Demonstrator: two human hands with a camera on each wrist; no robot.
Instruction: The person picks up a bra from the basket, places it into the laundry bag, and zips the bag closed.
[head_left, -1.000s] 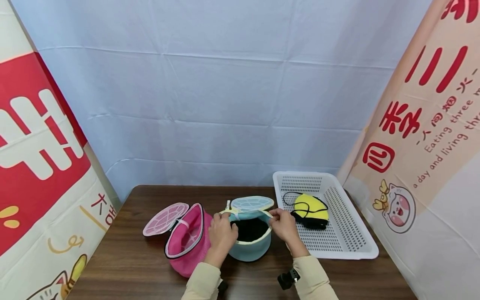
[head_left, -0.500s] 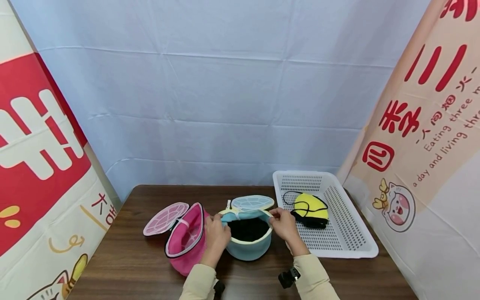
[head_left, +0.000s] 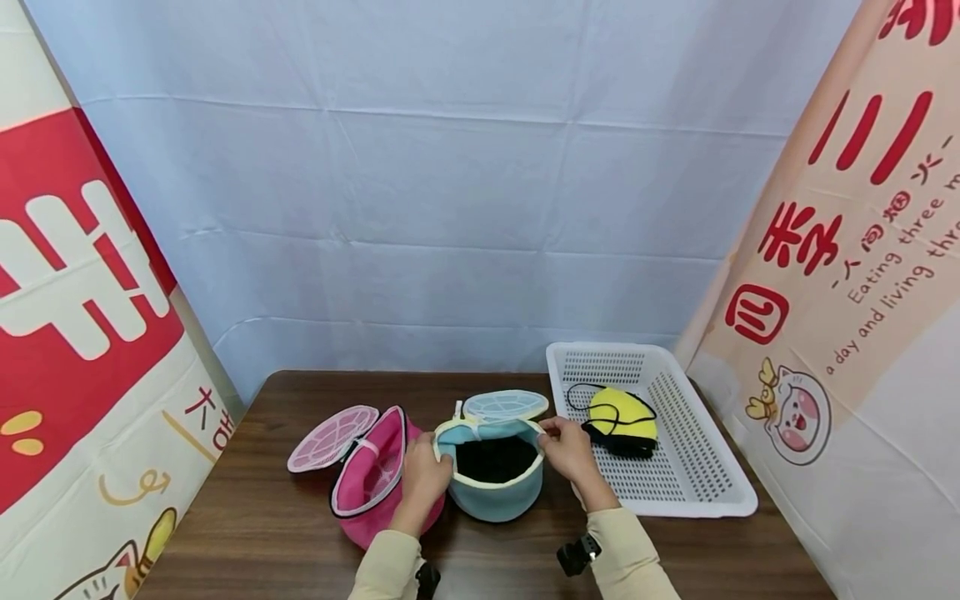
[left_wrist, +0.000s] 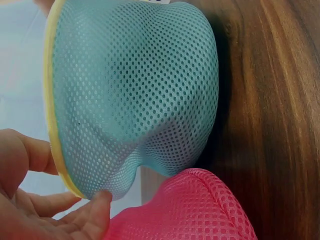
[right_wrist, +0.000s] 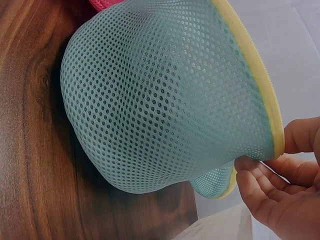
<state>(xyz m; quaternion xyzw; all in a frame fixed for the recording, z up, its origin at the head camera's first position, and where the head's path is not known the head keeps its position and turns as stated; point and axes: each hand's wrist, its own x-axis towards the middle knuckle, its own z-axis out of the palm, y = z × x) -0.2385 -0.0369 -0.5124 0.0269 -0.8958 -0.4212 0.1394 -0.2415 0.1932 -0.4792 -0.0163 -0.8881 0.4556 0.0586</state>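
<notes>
One blue mesh bag mid, one pink mesh bag left, total two. One blue lid, one pink lid. Left hand, right hand: two. One white basket, right; one yellow-black bundle inside. One table. One plain sheet, far.

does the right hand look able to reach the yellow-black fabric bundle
Probably yes: the bundle lies exposed in the white plastic basket beside the right hand, though that hand pinches the blue mesh bag.

White basket, brown table
The basket stands right, a yellow-and-black bundle inside; far behind, a pale curtain hangs between left banner and right banner.
</notes>
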